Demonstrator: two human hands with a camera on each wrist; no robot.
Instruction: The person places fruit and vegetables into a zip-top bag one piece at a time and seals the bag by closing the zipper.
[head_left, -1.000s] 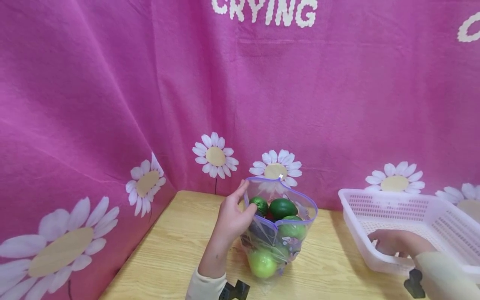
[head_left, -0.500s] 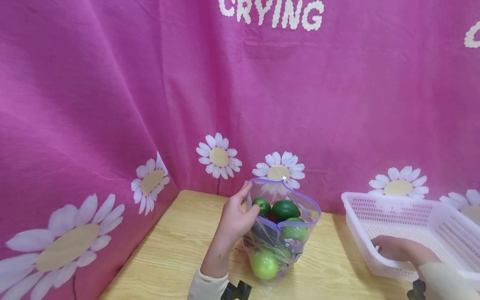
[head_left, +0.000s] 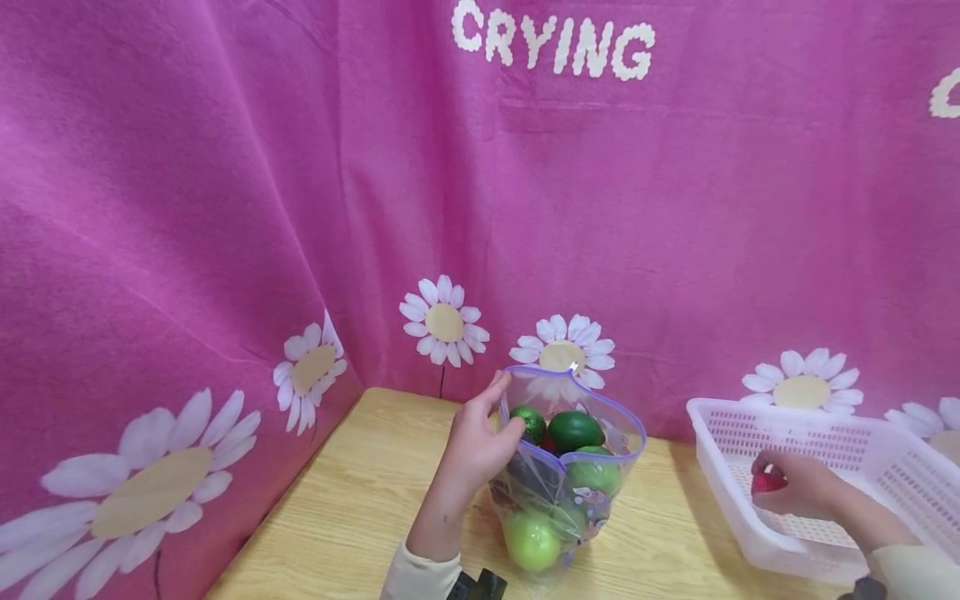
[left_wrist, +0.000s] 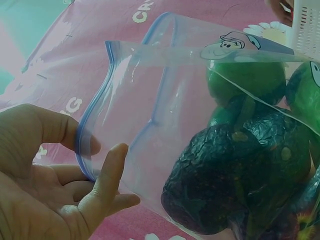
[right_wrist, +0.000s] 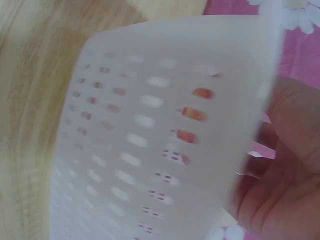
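Observation:
My left hand (head_left: 480, 442) grips the rim of a clear zip bag (head_left: 566, 467) with a purple seal, its mouth standing wide. Inside the bag are several green fruits, including a dark green avocado-like one (head_left: 576, 431) and a light green round one (head_left: 532, 540). Dark, wrinkly-skinned fruit (left_wrist: 215, 175) shows through the plastic in the left wrist view. Over the white basket (head_left: 738, 533), my right hand (head_left: 798, 485) holds a small red fruit (head_left: 768, 482), mostly covered by the fingers; its kind cannot be told. In the right wrist view the basket wall hides the fingertips.
Both bag and basket stand on a light wooden table (head_left: 352, 500), the basket to the right with perforated sides. Behind and to the left hangs a pink cloth (head_left: 600, 208) with daisies and white lettering.
My right hand has risen from low inside the basket, and a red fruit now shows in its fingers. The left hand keeps its grip on the bag. The head view has tilted slightly.

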